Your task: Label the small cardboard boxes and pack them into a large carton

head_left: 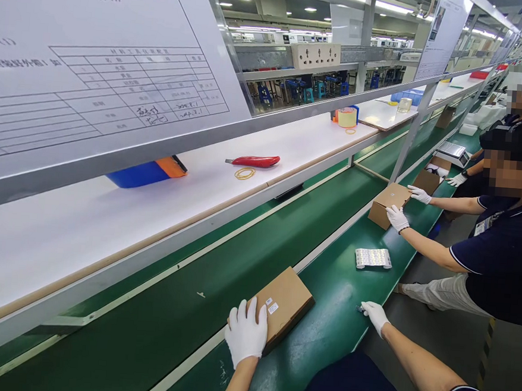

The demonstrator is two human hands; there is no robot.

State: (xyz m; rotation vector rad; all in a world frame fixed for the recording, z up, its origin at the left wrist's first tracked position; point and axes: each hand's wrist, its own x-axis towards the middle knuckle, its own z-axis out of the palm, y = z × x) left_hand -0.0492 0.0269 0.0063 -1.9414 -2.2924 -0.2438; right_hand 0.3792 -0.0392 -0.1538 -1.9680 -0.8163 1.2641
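Observation:
On the green bench, a closed brown cardboard box [284, 298] with two small white labels lies near the conveyor side. My left hand [246, 332], in a white glove, rests on the box's near left end, its fingers spread over the lid. Farther right, my right hand [374, 316], gloved too, is closed in a pinch at the bench's edge. A small dark bluish thing [360, 309] sticks out from its fingertips; its kind is too small to tell. Beyond that hand lies a sheet of small white-and-silver labels [373, 258], curled at its ends.
A co-worker's gloved hands hold another brown box [389, 204] farther up the bench. The green conveyor belt [237, 277] runs alongside. On the white shelf lie a red cutter knife [257, 161], rubber bands [244, 173] and a tape dispenser [347, 116]. A metal rail [266, 115] crosses above.

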